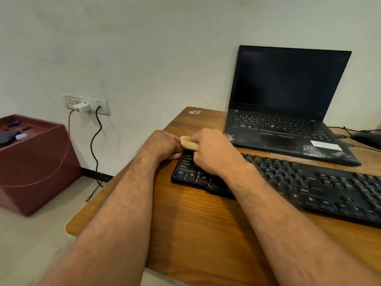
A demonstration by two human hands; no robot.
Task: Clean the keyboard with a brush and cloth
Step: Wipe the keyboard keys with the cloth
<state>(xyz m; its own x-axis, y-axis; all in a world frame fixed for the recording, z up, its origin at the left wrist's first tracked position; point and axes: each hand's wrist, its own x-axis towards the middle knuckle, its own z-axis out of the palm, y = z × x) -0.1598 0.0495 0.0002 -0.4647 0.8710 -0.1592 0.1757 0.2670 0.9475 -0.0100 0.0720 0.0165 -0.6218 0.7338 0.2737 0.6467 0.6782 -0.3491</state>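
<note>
The right hand [212,151] sits curled over the left end of the black keyboard [288,182], its fingers closed around a pale wooden brush handle [188,143]; only the handle's rounded tip shows, poking out to the left of the knuckles, and the bristles are hidden under the palm, so whether they touch the keys cannot be told. The left hand [162,145] lies just beside it at the keyboard's left edge, fingers folded under against the frame; the fingertips are out of sight, so it is unclear whether they grip the edge or merely rest there. The keys beneath the right hand are covered; Ctrl, Shift and Caps Lock show near the corner; the keyboard's right end runs out of the picture. It lies on a wooden table [195,223], whose near edge is partly masked by both forearms. Behind the keyboard stands an open laptop [288,104] with a dark screen and whitish dust on its palm rest; a dark mouse [367,138] is cut off at the right border. On the wall, a white charger [82,107] sits in a socket plate [86,103]; a maroon box [37,162] stands on the floor at left, its contents too small to name.
</note>
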